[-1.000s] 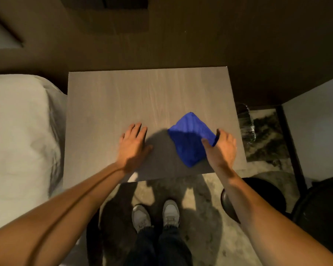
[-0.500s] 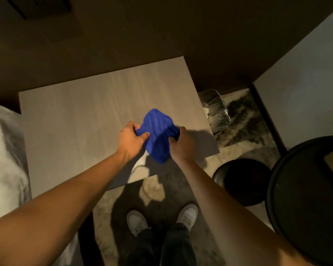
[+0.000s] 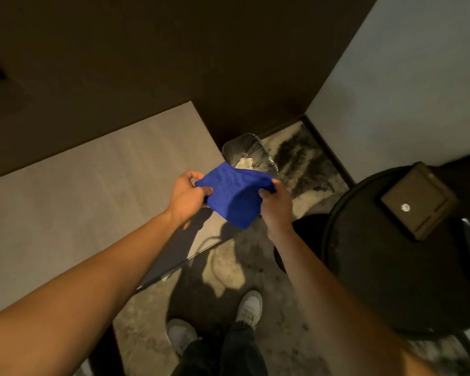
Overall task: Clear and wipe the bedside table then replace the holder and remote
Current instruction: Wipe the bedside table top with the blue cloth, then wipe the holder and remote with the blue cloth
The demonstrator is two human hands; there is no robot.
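While both hands are gripping it, one blue cloth (image 3: pixel 235 198) is hanging rumpled in the air past the right corner of the bedside table (image 3: pixel 92 191), partly over a clear-lined bin (image 3: pixel 251 153). The left hand (image 3: pixel 186 196) is pinching its left edge and the right hand (image 3: pixel 276 207) is clutching its right edge. One brown holder (image 3: pixel 418 203) is sitting on one round black table (image 3: pixel 391 267). Two white shoes (image 3: pixel 248 308) are showing below.
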